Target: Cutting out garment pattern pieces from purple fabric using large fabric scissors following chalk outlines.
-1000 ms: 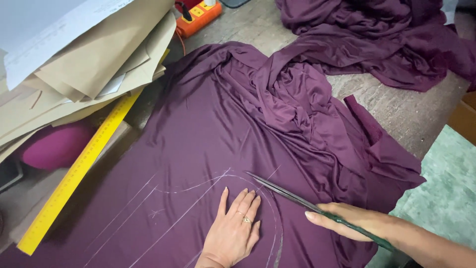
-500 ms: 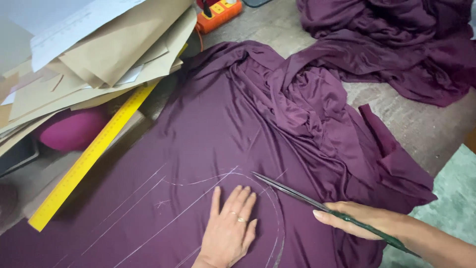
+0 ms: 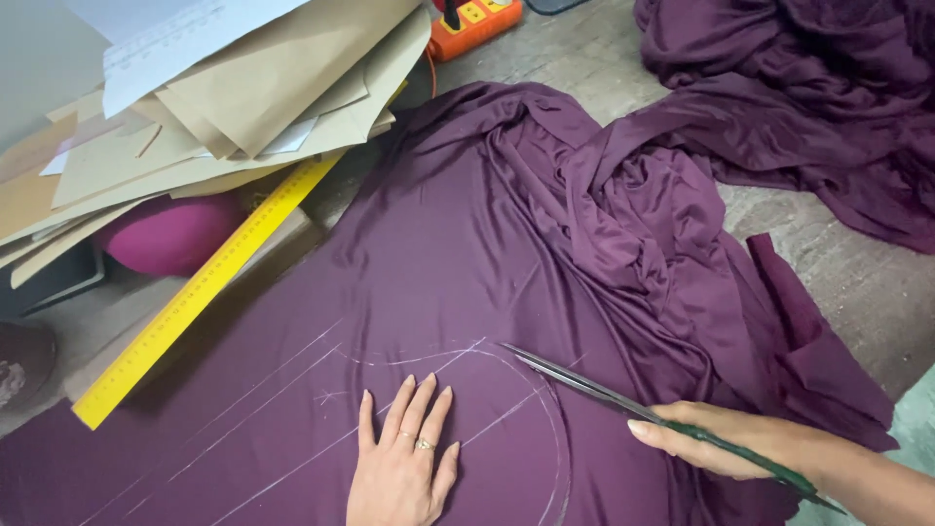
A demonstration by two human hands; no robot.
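Bare hands and forearms, sleeveless; gold ring on the left hand (image 3: 401,472).

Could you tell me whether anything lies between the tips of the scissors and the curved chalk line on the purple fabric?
Nothing visible does. The scissors in the right hand point at the curved chalk line, with only flat purple fabric there. The left hand lies flat inside the curve, off to the side of the blades.

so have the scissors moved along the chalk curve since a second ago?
No. The scissors tips sit at the same spot beside the chalk curve; only the camera shifted.
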